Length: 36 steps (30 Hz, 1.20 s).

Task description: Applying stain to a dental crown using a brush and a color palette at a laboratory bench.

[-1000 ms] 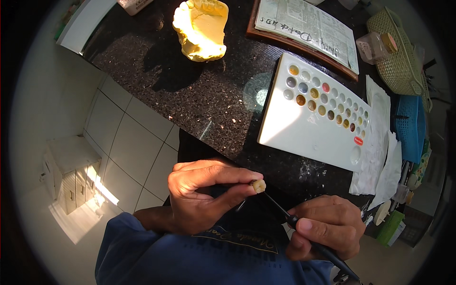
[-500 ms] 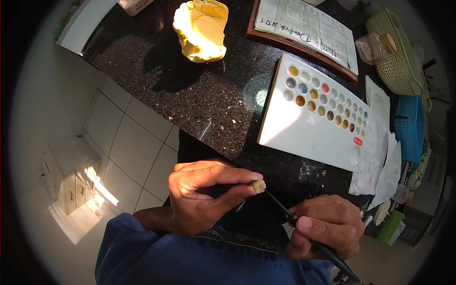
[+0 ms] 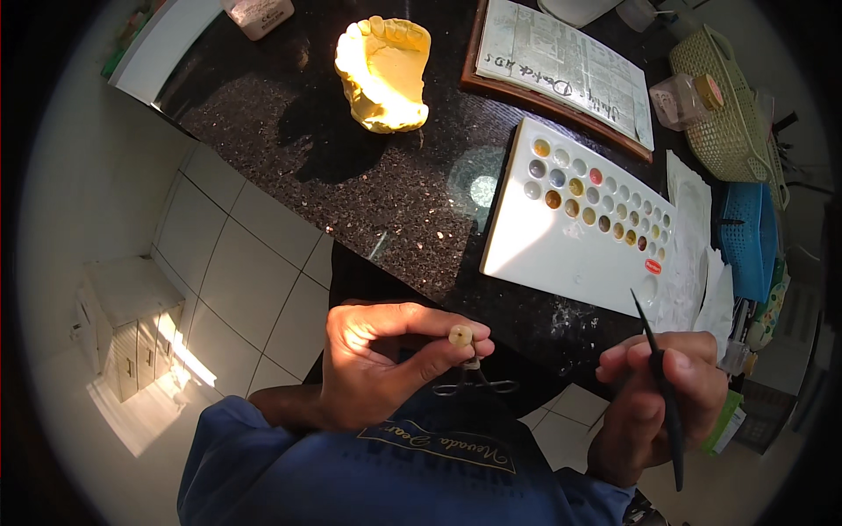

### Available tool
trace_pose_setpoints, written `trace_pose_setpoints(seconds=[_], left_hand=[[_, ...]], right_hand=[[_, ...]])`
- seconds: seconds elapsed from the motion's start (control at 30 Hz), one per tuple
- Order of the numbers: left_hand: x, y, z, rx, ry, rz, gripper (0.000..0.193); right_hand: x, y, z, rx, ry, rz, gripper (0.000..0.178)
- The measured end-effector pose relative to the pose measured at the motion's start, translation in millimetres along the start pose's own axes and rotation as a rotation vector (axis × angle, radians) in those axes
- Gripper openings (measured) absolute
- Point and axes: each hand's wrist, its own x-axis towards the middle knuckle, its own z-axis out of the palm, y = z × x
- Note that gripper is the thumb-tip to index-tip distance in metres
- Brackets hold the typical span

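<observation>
Between the thumb and fingers of my left hand (image 3: 373,355) is a small ivory dental crown (image 3: 460,335) with a dark spot in its face. Dark metal forceps (image 3: 474,377) with looped handles stick out below those fingertips; where their jaws grip is hidden. My right hand (image 3: 671,377) holds a fine brush (image 3: 674,430) with a black handle, its thin dark tip raised toward the near right corner of the white palette (image 3: 570,250). Small wells of coloured paste fill the palette's far side. The brush tip is apart from both crown and palette.
A yellow plaster dental model (image 3: 386,66) stands on the dark speckled counter (image 3: 351,193). Beyond the palette lies a framed board (image 3: 561,66). White tissue (image 3: 688,237), a beige basket (image 3: 724,114) and a blue basket (image 3: 748,237) line the right side.
My right hand has drawn the brush away from the crown, moving right, and its tip now points up. My left hand has turned the crown, and the forceps' loops show more.
</observation>
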Motion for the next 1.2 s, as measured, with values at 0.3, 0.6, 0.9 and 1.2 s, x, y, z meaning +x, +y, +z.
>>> trace_pose_setpoints(seconds=[0.3, 0.6, 0.9, 1.2], left_hand=[[5, 5, -19, -0.353, -0.165, -0.34, 0.015], [6, 8, -15, -0.372, -0.088, -0.359, 0.013], [6, 2, -9, -0.21, -0.241, -0.276, 0.008], [11, -3, 5, -0.134, -0.328, -0.259, 0.013]], right_hand=[[62, 13, -23, -0.058, -0.007, 0.012, 0.021], [102, 32, -2, -0.013, -0.072, 0.136, 0.02], [113, 43, 4, 0.003, -0.158, 0.111, 0.019], [117, 50, 5, 0.13, -0.238, 0.164, 0.017]])
